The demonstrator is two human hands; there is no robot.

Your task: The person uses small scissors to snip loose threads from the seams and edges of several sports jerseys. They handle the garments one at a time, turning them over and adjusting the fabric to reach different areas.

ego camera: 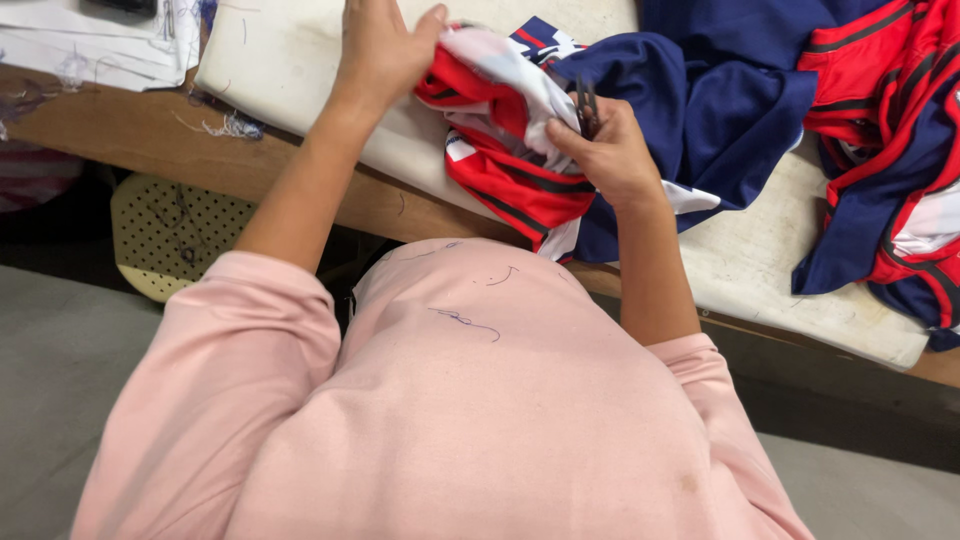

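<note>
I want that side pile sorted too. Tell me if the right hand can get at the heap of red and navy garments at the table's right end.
Probably yes. The right hand holds small snips at the red, white and navy garment; only flat navy cloth lies between it and the heap.

Both forearms are stretched forward from pushed-up pink sleeves, the left hand [385,50] being raised higher with its fingers curled shut and thumb pressed in a grip, while the right hand [612,150] is held lower and closed, knuckles turned outward.
</note>
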